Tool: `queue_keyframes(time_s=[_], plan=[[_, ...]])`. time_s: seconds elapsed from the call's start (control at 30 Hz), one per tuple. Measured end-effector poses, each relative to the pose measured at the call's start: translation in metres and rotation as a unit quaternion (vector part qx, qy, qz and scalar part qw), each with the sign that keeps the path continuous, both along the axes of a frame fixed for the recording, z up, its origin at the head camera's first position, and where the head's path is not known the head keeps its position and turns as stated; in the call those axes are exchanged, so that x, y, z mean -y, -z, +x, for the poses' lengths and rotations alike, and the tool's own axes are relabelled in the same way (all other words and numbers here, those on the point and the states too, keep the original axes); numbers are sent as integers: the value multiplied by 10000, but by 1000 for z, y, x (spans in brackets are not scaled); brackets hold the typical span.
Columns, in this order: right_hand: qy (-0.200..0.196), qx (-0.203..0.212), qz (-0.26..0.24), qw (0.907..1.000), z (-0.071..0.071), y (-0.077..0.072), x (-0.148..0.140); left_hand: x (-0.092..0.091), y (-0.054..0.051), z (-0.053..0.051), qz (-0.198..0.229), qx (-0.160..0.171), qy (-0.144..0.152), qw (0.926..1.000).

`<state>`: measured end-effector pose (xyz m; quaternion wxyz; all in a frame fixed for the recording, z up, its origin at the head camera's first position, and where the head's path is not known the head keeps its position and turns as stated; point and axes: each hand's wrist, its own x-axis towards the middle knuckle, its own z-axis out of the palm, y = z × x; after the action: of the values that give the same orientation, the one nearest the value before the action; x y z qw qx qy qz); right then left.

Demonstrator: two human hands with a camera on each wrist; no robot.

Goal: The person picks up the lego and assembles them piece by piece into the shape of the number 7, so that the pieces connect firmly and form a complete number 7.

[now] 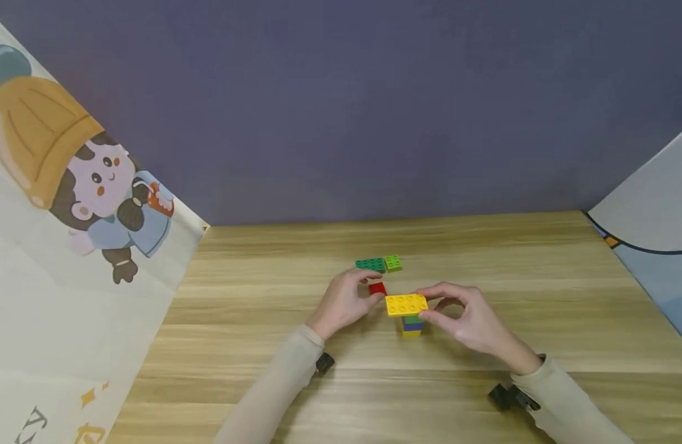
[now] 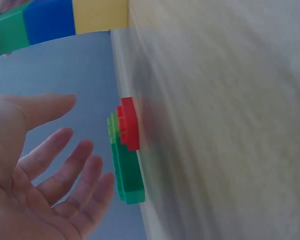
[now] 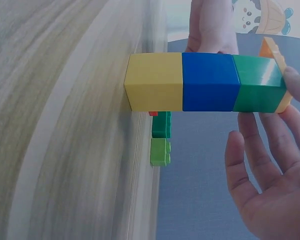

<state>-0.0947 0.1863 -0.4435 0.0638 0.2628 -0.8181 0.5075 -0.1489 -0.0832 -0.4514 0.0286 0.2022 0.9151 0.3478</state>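
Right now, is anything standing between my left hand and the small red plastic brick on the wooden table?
Nothing visible does: open space separates your left hand and the red brick. The long dark green plastic brick lies beyond it; the tower of yellow, blue and green plastic bricks stands to its right, nearer you.

In front of me lies a wood-grain tabletop (image 1: 419, 401), with a dark bluish backdrop (image 1: 374, 111) behind it. On my left I see a white sheet (image 1: 36, 302) bearing 1 cartoon figure (image 1: 108, 179); on my right, a white-and-blue panel (image 1: 654, 213).
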Motion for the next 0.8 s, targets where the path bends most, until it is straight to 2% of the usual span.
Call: queue_keyframes(time_s=[0.33,0.6,0.8], plan=[[42,49,-109,9999,4,2,0,-4,3,-5,-239,157,16,9996],[95,1,-138,9999,1,3,0,-6,7,-15,-510,240,87,9984],[83,56,-166,9998,1,3,1,-9,8,-17,-688,456,48,9966]])
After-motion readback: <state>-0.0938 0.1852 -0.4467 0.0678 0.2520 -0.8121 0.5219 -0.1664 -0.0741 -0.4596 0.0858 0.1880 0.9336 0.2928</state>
